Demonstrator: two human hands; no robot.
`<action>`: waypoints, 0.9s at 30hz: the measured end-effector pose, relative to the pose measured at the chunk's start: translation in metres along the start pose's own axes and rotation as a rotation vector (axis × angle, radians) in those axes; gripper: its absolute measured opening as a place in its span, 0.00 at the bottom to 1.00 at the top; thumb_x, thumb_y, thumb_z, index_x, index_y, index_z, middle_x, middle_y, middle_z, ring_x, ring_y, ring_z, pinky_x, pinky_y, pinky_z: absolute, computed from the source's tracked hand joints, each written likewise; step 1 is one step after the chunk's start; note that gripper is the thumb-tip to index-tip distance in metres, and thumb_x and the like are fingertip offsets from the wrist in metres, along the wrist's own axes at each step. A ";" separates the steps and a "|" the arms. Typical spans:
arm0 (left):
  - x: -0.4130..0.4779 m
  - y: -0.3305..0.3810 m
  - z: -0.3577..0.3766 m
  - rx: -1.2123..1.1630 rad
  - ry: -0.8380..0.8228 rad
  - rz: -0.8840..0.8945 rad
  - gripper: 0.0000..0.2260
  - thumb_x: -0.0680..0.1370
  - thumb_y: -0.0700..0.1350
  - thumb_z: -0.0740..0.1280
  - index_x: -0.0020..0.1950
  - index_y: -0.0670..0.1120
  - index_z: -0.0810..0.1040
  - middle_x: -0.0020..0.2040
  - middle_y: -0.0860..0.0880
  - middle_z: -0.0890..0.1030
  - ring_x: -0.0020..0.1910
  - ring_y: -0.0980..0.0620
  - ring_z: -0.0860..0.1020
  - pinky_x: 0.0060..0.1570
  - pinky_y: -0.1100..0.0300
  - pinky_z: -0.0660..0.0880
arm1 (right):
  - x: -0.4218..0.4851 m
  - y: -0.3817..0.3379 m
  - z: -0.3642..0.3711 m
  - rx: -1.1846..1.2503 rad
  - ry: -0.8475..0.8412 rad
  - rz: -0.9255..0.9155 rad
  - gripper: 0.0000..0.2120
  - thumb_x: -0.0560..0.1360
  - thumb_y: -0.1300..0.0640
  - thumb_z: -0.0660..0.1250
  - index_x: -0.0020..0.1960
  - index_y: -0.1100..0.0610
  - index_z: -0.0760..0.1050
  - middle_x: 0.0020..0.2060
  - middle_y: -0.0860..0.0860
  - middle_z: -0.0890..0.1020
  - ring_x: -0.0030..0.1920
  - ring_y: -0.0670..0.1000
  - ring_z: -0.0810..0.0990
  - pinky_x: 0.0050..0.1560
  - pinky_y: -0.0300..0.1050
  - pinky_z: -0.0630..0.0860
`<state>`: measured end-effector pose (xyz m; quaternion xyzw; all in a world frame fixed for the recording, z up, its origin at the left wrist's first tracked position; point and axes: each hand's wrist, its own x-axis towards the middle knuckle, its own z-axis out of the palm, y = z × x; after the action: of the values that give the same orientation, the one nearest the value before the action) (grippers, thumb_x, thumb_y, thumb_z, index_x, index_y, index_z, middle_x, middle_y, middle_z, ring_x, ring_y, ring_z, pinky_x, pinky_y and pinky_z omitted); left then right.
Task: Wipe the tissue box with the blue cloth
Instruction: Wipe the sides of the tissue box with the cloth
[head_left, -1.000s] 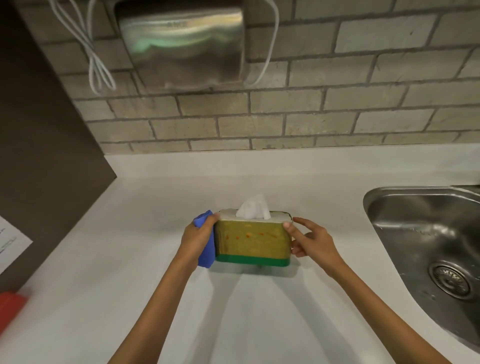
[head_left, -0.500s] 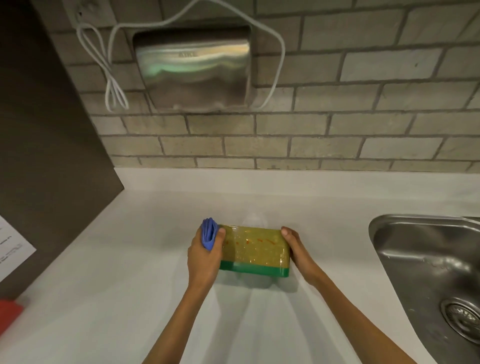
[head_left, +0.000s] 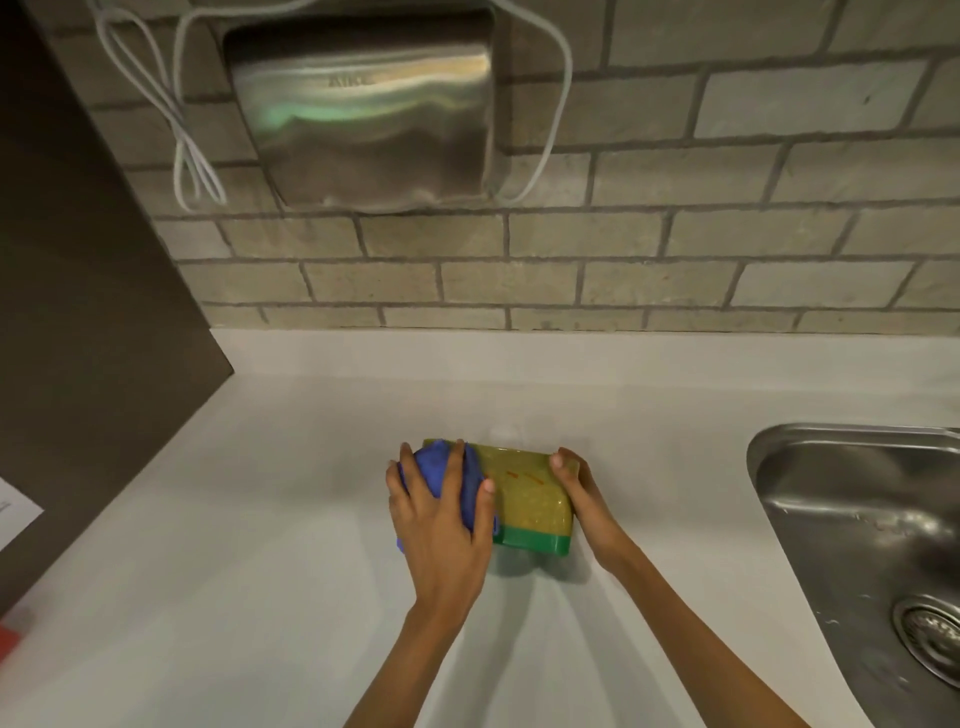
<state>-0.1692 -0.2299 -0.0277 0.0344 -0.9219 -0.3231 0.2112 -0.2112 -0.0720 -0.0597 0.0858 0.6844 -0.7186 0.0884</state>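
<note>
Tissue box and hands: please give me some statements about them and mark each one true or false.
1. The left hand presses the blue cloth on the tissue box. True.
2. The right hand is in the sink. False: it holds the box's right end.
3. The box has a green band at its near edge. True.
4. The box stands on the sink's rim. False: it is on the white counter, left of the sink.

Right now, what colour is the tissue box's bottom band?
Green, beneath the yellow-gold body of the tissue box; head view.
</note>
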 end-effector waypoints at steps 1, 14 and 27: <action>0.001 0.002 0.000 0.039 -0.006 0.015 0.30 0.76 0.64 0.48 0.69 0.50 0.72 0.74 0.36 0.64 0.72 0.36 0.61 0.67 0.42 0.66 | 0.000 0.000 0.001 0.010 -0.001 0.003 0.43 0.64 0.34 0.61 0.72 0.54 0.57 0.64 0.53 0.70 0.63 0.52 0.72 0.59 0.43 0.69; 0.029 0.007 0.008 0.075 0.064 -0.064 0.21 0.78 0.49 0.59 0.72 0.49 0.68 0.70 0.37 0.69 0.67 0.37 0.69 0.58 0.43 0.74 | -0.003 -0.006 -0.002 -0.071 -0.032 0.012 0.33 0.77 0.44 0.55 0.76 0.49 0.44 0.59 0.46 0.68 0.58 0.45 0.68 0.59 0.39 0.64; 0.020 0.006 0.008 0.135 0.063 0.027 0.22 0.77 0.49 0.56 0.71 0.47 0.70 0.69 0.37 0.71 0.63 0.36 0.72 0.57 0.45 0.75 | -0.008 -0.011 -0.005 -0.189 -0.058 0.011 0.35 0.76 0.43 0.55 0.77 0.49 0.41 0.71 0.54 0.66 0.70 0.53 0.66 0.66 0.43 0.62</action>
<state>-0.1904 -0.2247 -0.0224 0.0464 -0.9348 -0.2563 0.2416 -0.2064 -0.0660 -0.0474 0.0599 0.7460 -0.6524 0.1199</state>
